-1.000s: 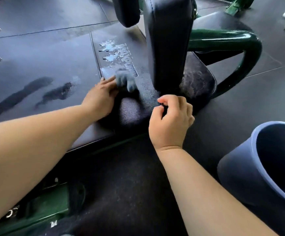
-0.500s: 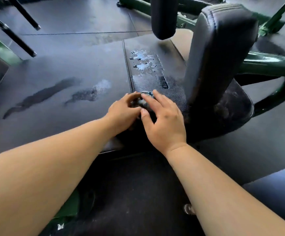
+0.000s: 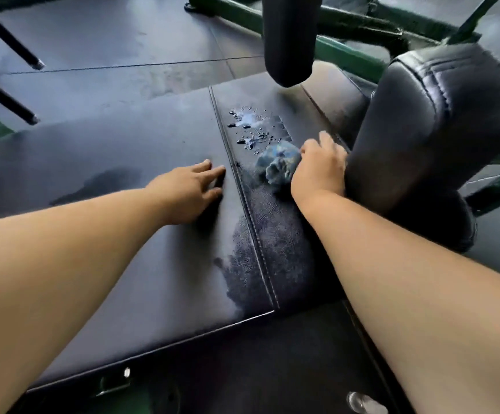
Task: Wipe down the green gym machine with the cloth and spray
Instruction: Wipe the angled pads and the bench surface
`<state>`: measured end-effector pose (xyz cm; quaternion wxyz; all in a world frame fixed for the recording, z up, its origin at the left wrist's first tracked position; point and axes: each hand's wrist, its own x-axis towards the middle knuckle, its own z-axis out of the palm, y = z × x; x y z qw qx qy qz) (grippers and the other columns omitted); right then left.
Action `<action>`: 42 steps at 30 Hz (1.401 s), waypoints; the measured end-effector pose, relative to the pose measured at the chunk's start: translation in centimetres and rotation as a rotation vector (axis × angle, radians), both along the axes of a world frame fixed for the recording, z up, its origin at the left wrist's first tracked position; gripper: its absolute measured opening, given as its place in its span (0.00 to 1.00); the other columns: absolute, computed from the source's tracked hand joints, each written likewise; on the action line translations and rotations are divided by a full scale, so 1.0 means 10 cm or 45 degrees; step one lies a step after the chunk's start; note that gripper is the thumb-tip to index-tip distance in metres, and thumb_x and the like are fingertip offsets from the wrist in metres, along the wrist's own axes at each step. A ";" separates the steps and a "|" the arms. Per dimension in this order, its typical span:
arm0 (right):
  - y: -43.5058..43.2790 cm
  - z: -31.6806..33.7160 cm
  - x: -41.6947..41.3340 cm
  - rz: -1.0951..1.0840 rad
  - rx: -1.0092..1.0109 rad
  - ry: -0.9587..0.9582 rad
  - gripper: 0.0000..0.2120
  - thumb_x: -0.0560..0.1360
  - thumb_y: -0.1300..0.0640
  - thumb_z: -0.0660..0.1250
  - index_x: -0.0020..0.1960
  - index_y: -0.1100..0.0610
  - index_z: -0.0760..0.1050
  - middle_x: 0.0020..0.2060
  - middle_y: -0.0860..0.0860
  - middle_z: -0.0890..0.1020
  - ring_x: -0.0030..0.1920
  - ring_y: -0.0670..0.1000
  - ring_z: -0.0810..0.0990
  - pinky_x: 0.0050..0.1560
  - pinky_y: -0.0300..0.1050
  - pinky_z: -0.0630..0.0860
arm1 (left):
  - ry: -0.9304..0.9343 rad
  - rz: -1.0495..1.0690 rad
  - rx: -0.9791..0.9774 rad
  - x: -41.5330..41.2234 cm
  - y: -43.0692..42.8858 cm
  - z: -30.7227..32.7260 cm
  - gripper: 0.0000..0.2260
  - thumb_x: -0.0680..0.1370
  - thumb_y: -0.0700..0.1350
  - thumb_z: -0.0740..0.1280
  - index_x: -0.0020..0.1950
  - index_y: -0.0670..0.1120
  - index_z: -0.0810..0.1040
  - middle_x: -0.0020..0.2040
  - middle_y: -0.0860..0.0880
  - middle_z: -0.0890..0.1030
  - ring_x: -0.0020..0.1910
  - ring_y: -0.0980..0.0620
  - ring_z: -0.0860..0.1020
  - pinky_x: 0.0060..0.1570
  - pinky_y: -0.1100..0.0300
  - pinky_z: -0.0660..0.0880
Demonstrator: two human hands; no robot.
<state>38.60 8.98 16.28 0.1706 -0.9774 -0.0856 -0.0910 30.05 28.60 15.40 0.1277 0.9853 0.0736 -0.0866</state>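
Hands: I count two, both bare. The left hand [image 3: 187,186] lies flat on the big pad with the fingers spread, holding nothing. The right hand [image 3: 320,171] has its grip closed on the cloth.
Cloth: one, blue-grey, crumpled into a ball [image 3: 278,164]. It sits on the narrow pad, just left of my right hand and touching it, below the drops.
Pads: I count four dark ones. One wide flat pad [image 3: 123,180], one narrow pad [image 3: 275,234] joined to it along a stitched seam, one thick upright pad [image 3: 434,124] at the right, and one round roller pad [image 3: 289,40] hanging at the top.
Frame: green metal tubes [image 3: 347,59] run behind the pads; how many, I cannot tell exactly.
Black bars: two at the far left [image 3: 6,37].
Spray drops: one group of wet drops [image 3: 250,128] on the narrow pad, above the cloth.
Wet marks: one dull smeared patch [image 3: 242,276] near the front of the seam, and one dark streak [image 3: 99,183] on the wide pad.
Change from earlier: half a second ago both hands were together on the cloth. Now the left hand has gone away to the wide pad, and only the right one has the cloth. One second ago the left hand had the cloth.
Look of the machine: black leather-like pads with light stitching, glossy green frame, surface partly wet.
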 end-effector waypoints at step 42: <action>0.73 -0.14 0.10 0.073 -0.249 0.202 0.26 0.79 0.53 0.50 0.77 0.51 0.58 0.79 0.54 0.47 0.77 0.63 0.42 0.77 0.56 0.42 | 0.073 0.026 -0.003 0.89 0.48 0.15 0.30 0.74 0.64 0.66 0.74 0.59 0.65 0.77 0.54 0.61 0.71 0.47 0.67 0.61 0.55 0.69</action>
